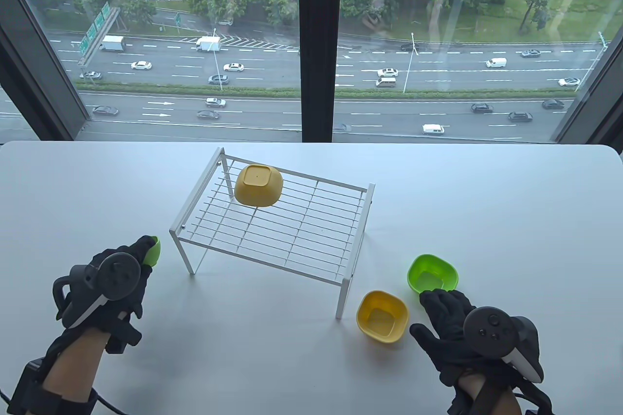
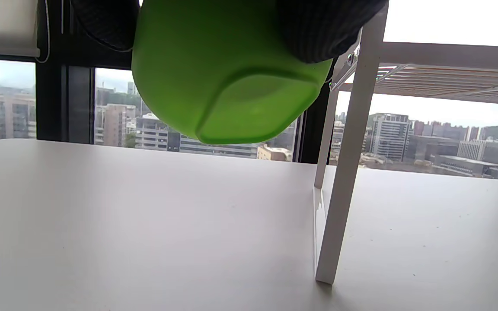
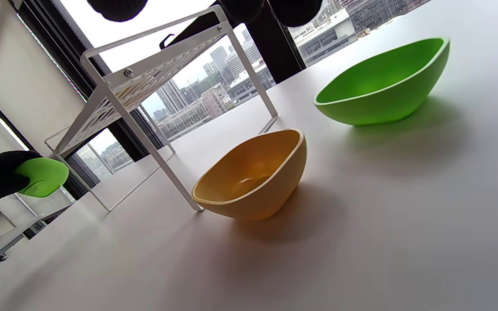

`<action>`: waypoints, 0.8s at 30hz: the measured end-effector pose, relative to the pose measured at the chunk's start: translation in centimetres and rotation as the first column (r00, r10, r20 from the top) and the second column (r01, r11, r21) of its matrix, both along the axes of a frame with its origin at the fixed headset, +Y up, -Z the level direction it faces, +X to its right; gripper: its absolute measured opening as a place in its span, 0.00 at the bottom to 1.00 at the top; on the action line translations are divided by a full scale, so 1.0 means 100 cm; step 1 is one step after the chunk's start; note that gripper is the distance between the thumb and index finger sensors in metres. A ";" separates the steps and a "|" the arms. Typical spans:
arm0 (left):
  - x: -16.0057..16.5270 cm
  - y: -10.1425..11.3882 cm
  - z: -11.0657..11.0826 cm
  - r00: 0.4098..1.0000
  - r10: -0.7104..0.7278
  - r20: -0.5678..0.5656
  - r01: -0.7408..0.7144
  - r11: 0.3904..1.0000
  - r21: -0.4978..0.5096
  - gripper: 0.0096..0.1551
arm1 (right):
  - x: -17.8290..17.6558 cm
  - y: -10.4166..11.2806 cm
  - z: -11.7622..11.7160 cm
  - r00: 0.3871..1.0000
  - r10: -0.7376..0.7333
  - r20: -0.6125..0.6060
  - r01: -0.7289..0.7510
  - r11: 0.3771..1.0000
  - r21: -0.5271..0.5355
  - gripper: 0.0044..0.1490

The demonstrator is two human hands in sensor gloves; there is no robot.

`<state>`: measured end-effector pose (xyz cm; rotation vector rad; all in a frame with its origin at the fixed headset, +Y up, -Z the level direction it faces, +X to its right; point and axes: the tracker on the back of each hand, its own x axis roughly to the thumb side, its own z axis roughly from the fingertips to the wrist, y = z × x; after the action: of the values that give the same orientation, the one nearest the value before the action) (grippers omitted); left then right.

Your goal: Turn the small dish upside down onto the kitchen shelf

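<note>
left hand [image 1: 109, 283] is gripping a green dish [image 2: 227, 73] clear above the bench [image 1: 272, 351], beside the wire shelf [image 1: 272, 225] | right hand [image 1: 467, 332] fingers are spread loose by the yellow dish [image 1: 382, 316], holding nothing

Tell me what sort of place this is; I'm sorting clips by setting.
Probably a high-rise office or lab set up as a mock kitchen: a white table against a large window overlooking a highway, with a white wire kitchen shelf on it.

left hand [image 1: 114, 283]: fingers curled, raised | right hand [image 1: 455, 325]: fingers spread, low
</note>
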<state>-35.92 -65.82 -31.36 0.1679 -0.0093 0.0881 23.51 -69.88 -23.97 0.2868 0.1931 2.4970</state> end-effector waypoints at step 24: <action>0.019 0.043 0.044 0.968 0.068 0.243 -0.133 0.956 0.262 0.37 | -0.006 0.004 -0.001 1.000 -0.005 -0.019 0.005 1.000 0.009 0.52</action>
<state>-34.02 -61.48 -26.97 0.4384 -0.2473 0.2092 22.91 -69.48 -24.07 0.3139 0.1886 2.4918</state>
